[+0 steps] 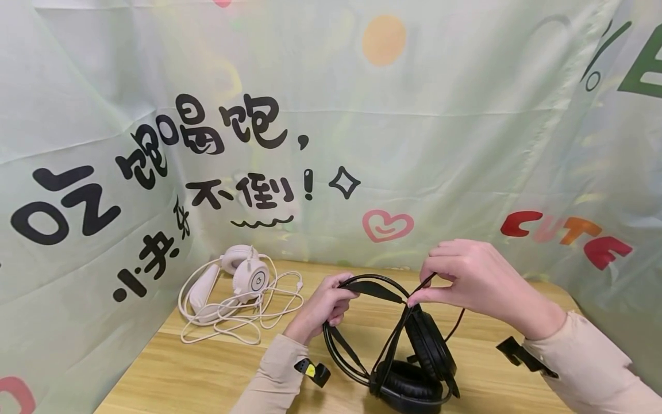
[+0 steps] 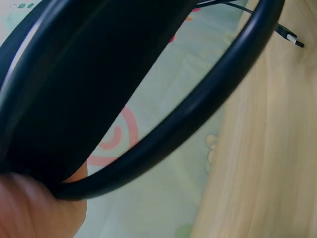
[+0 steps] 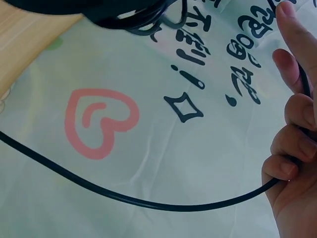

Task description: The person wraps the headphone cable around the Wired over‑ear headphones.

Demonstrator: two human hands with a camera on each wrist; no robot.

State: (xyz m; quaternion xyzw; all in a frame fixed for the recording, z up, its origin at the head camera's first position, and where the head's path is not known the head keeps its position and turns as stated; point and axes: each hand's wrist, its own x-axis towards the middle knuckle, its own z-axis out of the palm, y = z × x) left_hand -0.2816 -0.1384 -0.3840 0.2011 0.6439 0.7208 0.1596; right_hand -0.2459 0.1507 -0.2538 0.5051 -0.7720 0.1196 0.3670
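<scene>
Black over-ear headphones stand tilted at the front of the table, both ear cups toward the right. My left hand grips their headband on its left side, fingers curled round the band and its inner strap. To the right, above the cups, my right hand pinches the black cable. In the right wrist view, curled fingers hold that cable, which hangs in a loop. Some of the cable runs down across the headphones toward the lower cup. A plug shows over the table in the left wrist view.
White headphones with a loosely heaped white cable lie at the back left of the wooden table. Printed fabric hangs behind the table and along both sides. A black strap device sits on each wrist.
</scene>
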